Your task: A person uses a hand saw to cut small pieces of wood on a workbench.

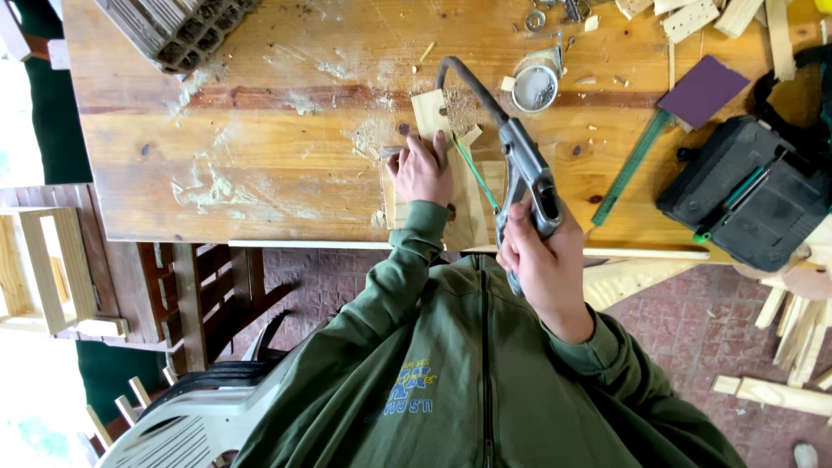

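Fingers (pixel 520 247) around curved metal saw (pixel 520 165)

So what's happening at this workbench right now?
A person in a green jacket is sawing wood. The right hand grips the handle of a metal-framed handsaw, whose thin blade runs across a small wooden board. The left hand presses flat on the board at the edge of the wooden table. Sawdust lies around the cut, and a black tool case sits to the right.

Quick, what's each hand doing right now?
Left hand: open, pressed flat on the wooden piece on the workbench.
Right hand: closed around the hacksaw handle.
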